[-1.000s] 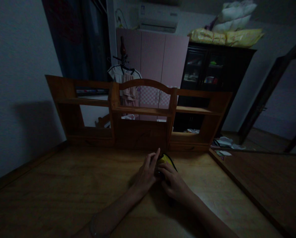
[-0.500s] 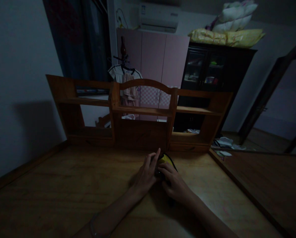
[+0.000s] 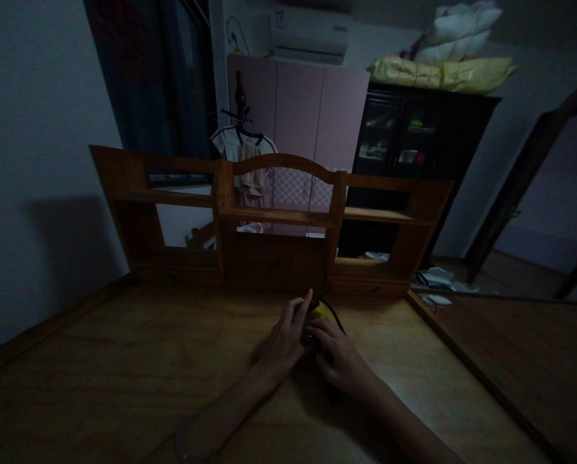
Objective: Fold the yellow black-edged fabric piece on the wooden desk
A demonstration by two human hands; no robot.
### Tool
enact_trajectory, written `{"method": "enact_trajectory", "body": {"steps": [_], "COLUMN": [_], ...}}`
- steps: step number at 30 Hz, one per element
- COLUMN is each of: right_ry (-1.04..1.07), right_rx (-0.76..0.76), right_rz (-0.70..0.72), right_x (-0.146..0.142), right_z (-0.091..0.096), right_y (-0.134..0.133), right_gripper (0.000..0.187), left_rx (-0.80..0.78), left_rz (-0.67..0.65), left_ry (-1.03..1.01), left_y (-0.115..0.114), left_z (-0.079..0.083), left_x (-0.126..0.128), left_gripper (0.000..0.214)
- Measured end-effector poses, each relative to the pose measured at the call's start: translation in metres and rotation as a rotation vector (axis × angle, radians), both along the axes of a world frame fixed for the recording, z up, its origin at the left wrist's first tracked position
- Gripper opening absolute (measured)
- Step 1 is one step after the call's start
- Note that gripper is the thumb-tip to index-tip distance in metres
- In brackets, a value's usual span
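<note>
A small yellow and black object [image 3: 323,312] lies on the wooden desk [image 3: 124,361], just in front of the shelf unit. Both hands are closed around it. My left hand [image 3: 283,341] grips its left side, with one finger stretched up along it. My right hand [image 3: 339,357] covers its right and near side, fingers curled over it. Most of the object is hidden under the hands, and the dim light keeps me from making out what it is.
A wooden shelf unit [image 3: 274,219] stands along the desk's far edge. A second dark tabletop [image 3: 520,361] adjoins on the right. Behind are a pink wardrobe [image 3: 312,116], a dark cabinet [image 3: 414,142] with bedding on top, and hanging clothes [image 3: 247,161].
</note>
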State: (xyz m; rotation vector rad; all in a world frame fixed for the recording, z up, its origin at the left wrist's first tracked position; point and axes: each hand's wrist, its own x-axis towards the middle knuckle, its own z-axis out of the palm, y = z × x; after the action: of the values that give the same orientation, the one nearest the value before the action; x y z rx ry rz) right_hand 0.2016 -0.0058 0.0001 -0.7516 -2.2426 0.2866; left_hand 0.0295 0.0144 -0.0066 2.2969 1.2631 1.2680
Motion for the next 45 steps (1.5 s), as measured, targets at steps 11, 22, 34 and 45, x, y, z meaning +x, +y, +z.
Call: {"method": "enact_trajectory", "body": {"steps": [11, 22, 34, 45], "right_ry": [-0.009, 0.019, -0.001, -0.014], "right_rx": [-0.01, -0.024, -0.008, -0.026], "right_rz": [-0.001, -0.005, -0.006, -0.011], "right_x": [-0.0002, -0.0015, 0.0, -0.0017], "right_z": [0.0012, 0.0026, -0.0003, 0.0029], "right_y": [-0.0009, -0.002, 0.0001, -0.0004], "right_gripper": [0.066, 0.066, 0.066, 0.063], "left_rx": [0.006, -0.001, -0.044, -0.02], "left_rz": [0.002, -0.02, -0.002, -0.009], "left_ry": [0.006, -0.01, 0.021, 0.021], "left_y": [-0.0001, -0.0002, -0.0018, -0.0001], "left_z": [0.0002, 0.0006, 0.001, -0.0007], "left_x": [0.0003, -0.0001, -0.0008, 0.0001], "left_gripper": [0.101, 0.101, 0.097, 0.104]}}
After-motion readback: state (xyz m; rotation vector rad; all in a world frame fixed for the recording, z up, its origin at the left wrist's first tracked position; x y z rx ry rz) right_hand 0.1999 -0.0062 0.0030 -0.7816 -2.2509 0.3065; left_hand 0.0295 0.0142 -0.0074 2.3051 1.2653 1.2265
